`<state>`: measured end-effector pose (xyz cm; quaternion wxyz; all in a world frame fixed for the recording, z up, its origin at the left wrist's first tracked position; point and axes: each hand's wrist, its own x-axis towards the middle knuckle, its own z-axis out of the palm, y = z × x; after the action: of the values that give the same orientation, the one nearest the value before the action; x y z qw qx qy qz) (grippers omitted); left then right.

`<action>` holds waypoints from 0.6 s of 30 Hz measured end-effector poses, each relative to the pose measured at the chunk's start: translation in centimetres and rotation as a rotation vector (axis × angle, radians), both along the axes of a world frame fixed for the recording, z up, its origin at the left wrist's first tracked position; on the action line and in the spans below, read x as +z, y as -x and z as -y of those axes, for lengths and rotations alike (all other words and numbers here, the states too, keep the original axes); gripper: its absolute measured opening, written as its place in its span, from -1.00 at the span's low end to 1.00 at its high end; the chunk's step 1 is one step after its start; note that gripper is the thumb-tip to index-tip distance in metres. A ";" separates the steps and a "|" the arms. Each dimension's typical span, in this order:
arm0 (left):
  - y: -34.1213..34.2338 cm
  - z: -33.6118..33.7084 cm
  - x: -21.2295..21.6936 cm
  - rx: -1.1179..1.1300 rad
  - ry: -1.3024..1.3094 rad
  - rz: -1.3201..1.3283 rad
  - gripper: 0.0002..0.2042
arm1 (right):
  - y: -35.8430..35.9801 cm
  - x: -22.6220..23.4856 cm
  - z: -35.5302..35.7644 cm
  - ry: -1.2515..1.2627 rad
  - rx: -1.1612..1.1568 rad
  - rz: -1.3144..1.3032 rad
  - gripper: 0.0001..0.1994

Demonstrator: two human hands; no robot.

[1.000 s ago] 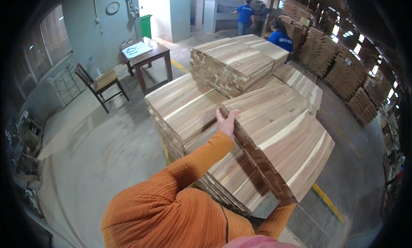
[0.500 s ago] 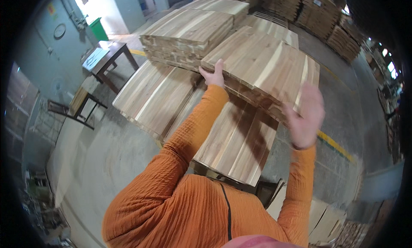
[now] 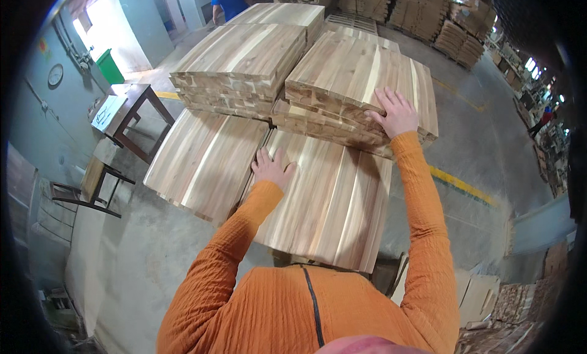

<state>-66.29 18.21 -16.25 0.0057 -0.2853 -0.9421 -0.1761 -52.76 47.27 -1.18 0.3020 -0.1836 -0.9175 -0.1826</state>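
Fingers spread, my left hand [image 3: 273, 169] lies on the near right wood panel [image 3: 324, 201], close to the gap beside the near left wood panel [image 3: 205, 158]. My right hand [image 3: 398, 113] rests with its fingers spread on the top panel of the far right stack [image 3: 354, 69], at its near edge. That stack's layers show along the front, and the upper ones sit slightly out of line with those below. Both hands are open and neither is wrapped round anything. At the far left stands a taller stack of panels [image 3: 238, 54] with striped light and dark grain.
A dark table [image 3: 139, 100] with a sheet on it and a chair [image 3: 92, 186] stand to the left. A green bin [image 3: 110, 66] is by the doorway. Beyond the stacks is a person in blue [image 3: 231, 2]. Cardboard-brown piles [image 3: 416, 11] line the back; a yellow floor line [image 3: 461, 186] runs right.
My left hand has left the far right stack's edge and come down onto the near panel. My right hand, raised and blurred before, now lies on that stack's top.
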 end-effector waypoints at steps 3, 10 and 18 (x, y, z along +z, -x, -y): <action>0.0 0.1 -0.1 -0.010 -0.018 0.002 -0.30 | 2.0 -0.5 -2.4 -0.088 0.057 -0.084 -0.40; 0.3 0.1 -0.5 0.001 0.017 -0.037 -0.29 | 5.8 -0.5 -7.3 -0.066 0.071 -0.066 -0.42; 0.1 -0.1 0.7 -0.009 0.043 -0.004 -0.32 | 10.1 -0.1 -13.4 0.099 0.015 0.032 -0.41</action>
<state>-66.35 18.27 -15.56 0.0005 -0.2901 -0.9443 -0.1554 -62.89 60.72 -1.32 0.2791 -0.1886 -0.9314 -0.1377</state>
